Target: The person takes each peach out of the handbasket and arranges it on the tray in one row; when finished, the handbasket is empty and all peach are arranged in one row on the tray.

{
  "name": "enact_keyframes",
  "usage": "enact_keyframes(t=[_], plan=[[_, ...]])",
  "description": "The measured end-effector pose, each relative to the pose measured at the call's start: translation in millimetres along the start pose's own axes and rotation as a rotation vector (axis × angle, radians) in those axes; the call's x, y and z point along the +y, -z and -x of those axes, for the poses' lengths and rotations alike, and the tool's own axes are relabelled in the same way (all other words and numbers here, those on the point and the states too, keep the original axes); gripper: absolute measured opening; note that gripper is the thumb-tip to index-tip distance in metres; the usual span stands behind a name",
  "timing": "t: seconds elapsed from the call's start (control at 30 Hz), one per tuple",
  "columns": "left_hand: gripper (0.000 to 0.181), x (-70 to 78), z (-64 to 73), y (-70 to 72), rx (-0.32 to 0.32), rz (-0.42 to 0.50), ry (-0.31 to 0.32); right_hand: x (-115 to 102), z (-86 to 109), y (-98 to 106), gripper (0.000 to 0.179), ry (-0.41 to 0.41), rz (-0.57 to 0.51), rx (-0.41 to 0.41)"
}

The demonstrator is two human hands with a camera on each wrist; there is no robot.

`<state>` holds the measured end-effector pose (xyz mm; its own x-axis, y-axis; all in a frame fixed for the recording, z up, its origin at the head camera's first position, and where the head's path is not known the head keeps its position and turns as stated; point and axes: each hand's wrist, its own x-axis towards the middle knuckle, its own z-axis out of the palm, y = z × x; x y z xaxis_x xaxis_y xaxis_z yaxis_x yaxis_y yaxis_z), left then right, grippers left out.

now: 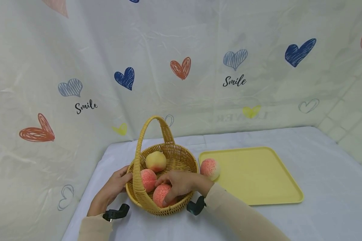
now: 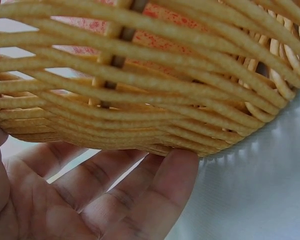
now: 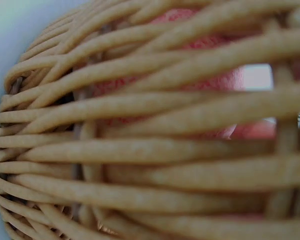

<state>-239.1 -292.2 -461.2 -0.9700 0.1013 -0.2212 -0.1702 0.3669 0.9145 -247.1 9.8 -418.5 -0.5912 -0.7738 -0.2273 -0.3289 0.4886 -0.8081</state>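
Note:
A round wicker basket (image 1: 181, 152) with a tall arched handle stands on the table. At its left side my left hand (image 1: 116, 184) holds the rim. In the left wrist view its fingers (image 2: 172, 175) reach beneath the woven wall. My right hand (image 1: 179, 182) is down inside the basket, thumb and fingers around a pink peach (image 1: 161, 194) near the front. Beside that lies another pink peach (image 1: 148, 179), and behind it a yellowish peach (image 1: 156, 161). In the right wrist view the weave (image 3: 165, 150) covers most of the held peach and hides the hand.
A yellow tray (image 1: 256, 177) lies to the right of the basket. One pink-and-cream peach (image 1: 210, 168) sits at its left edge, close to the right forearm. White cloth covers the table (image 1: 325, 160), and a curtain (image 1: 205, 110) printed with hearts hangs behind it.

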Motion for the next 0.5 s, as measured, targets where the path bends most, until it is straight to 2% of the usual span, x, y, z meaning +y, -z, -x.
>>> enact_keyframes(t=[0.37, 0.5], plan=[[0.051, 0.1, 0.4, -0.8, -0.001, 0.006, 0.006, 1.8, 1.3, -2.4, 0.057, 0.006, 0.023, 0.05], [0.052, 2.2, 2.6, -0.7, -0.012, 0.006, -0.006, 2.5, 1.9, -3.1, 0.056, 0.009, 0.042, 0.093]])
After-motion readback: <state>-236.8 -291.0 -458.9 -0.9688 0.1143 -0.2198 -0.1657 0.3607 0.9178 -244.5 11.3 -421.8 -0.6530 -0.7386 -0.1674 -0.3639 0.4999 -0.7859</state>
